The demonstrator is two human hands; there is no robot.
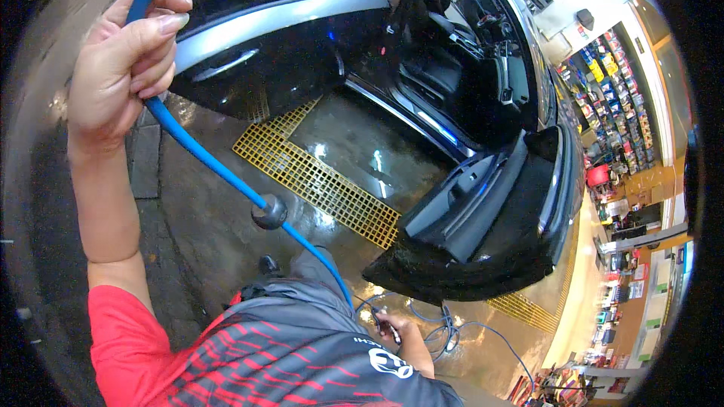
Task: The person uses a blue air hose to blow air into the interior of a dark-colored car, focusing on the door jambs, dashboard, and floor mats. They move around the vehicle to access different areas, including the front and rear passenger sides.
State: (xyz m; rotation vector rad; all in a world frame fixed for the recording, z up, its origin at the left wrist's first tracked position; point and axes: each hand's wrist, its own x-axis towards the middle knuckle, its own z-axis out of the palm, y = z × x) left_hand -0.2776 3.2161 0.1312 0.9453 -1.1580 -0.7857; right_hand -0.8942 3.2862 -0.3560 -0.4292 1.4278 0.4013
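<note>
My left hand (124, 68) is raised at the upper left, its fingers wrapped round a thick blue hose (200, 152). From that fist the hose runs down to the right past my torso, with a black ball-shaped stopper (269, 212) around it. Low in front of me, my right hand (406, 338) is closed on a small dark thing, too blurred and partly hidden to name. Beyond my hands stands a black car (302, 68). Its front door (483, 218) is swung wide, baring the dark seat (434, 71) and the door sill.
Wet dark floor with a yellow grating (317, 181) lies between me and the car. Thin dark-blue hose loops (449, 324) trail on the floor near my right hand, under the door. Shelves of coloured packages (615, 98) line the wall at the right.
</note>
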